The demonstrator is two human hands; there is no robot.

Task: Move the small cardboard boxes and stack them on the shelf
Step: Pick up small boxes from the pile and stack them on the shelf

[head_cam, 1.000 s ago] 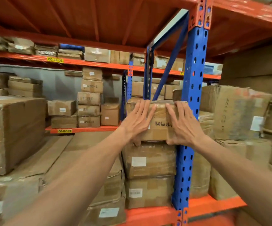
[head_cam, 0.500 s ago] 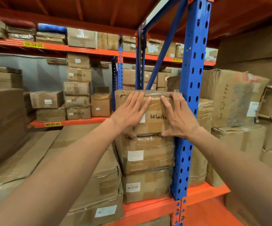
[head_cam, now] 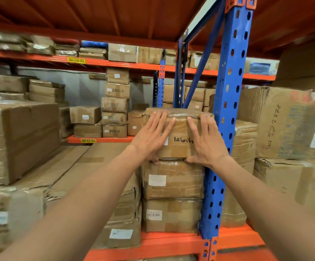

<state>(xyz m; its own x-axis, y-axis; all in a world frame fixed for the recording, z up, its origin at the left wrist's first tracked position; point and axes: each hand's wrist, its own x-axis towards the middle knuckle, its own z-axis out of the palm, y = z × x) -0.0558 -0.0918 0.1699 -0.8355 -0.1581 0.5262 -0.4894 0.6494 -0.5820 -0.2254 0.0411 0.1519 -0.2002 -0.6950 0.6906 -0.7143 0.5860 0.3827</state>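
A small cardboard box with black handwriting sits on top of a stack of two plastic-wrapped boxes on the orange shelf. My left hand lies flat on the left of its front face, fingers reaching the top edge and thumb at the bottom edge. My right hand presses the right side the same way, thumb tucked at the seam above the box below. The top box stands just left of the blue upright.
Large flat cartons are piled to the left. More big boxes fill the bay right of the upright. Small labelled boxes are stacked on a far rack. An orange deck hangs overhead.
Both hands stay pressed on the same top box, which has not visibly shifted on its stack. Only my view has moved slightly.
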